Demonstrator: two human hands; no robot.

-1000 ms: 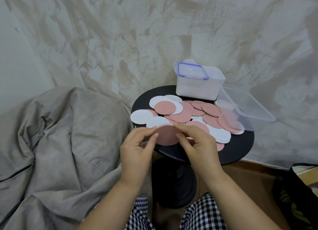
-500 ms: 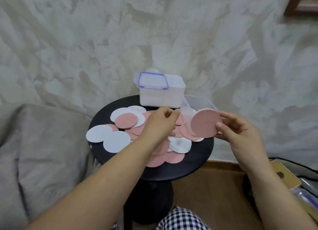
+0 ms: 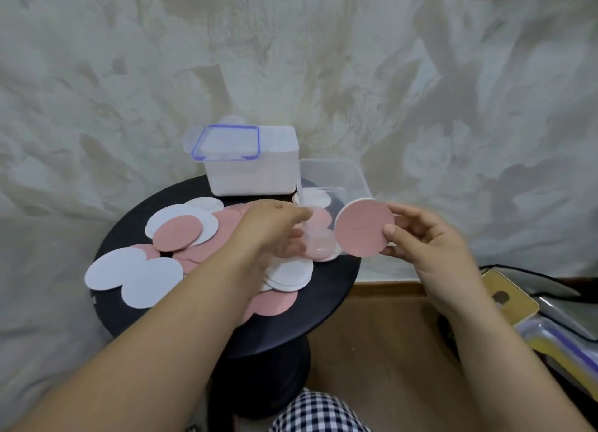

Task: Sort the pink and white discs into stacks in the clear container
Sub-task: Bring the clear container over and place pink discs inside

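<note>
I pinch the pink disc (image 3: 364,227) by its right rim in my right hand (image 3: 430,240), with its face toward me. The clear container (image 3: 336,172) opens just left of it and behind, at frame centre. My left hand (image 3: 275,231) is nearer the container, fingers bent at its near wall; whether it grips I cannot tell. The loose discs (image 3: 168,237) lie on the round black table (image 3: 326,302), lower left.

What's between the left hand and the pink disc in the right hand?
Only the clear container, its near end, with discs showing through the wall. Head view: left hand at that wall, held pink disc in the right hand just beyond.
</note>
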